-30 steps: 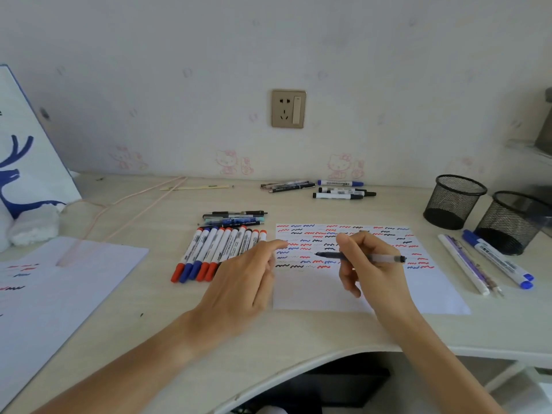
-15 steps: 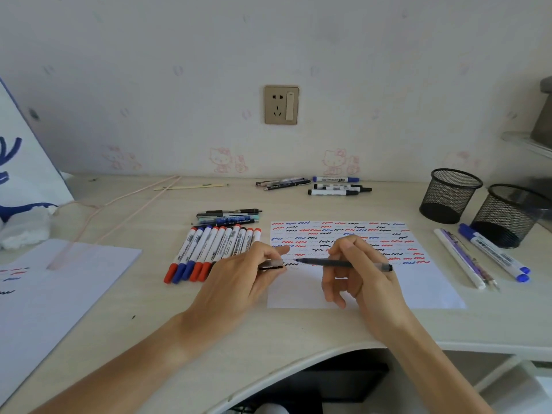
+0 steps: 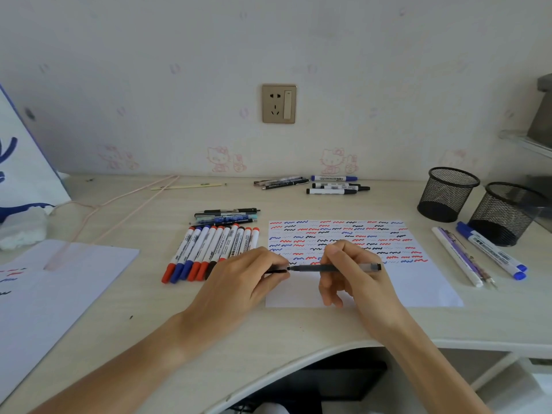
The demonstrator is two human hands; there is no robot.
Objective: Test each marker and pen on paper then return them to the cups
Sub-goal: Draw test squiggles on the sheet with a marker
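My right hand (image 3: 351,273) grips a black gel pen (image 3: 331,267) held level over the test paper (image 3: 418,282), which is covered with red, blue and black squiggles. My left hand (image 3: 239,282) pinches the pen's black cap (image 3: 276,271), whose mouth meets the pen's tip. Two black mesh cups (image 3: 448,194) (image 3: 507,215) stand at the right, both looking empty. A row of several red, blue and black markers (image 3: 212,249) lies left of the paper, with a few pens (image 3: 227,216) above it.
More pens and markers (image 3: 334,185) lie near the wall. Two blue markers (image 3: 493,252) and thin pens (image 3: 460,258) rest in front of the cups. Another sheet (image 3: 53,294) lies at the left, beside a white bag (image 3: 21,162) and a pink cable (image 3: 119,210).
My left hand lifted off the desk holding the cap and closed in on the pen. My right hand swung the pen level, its tip now at the cap.
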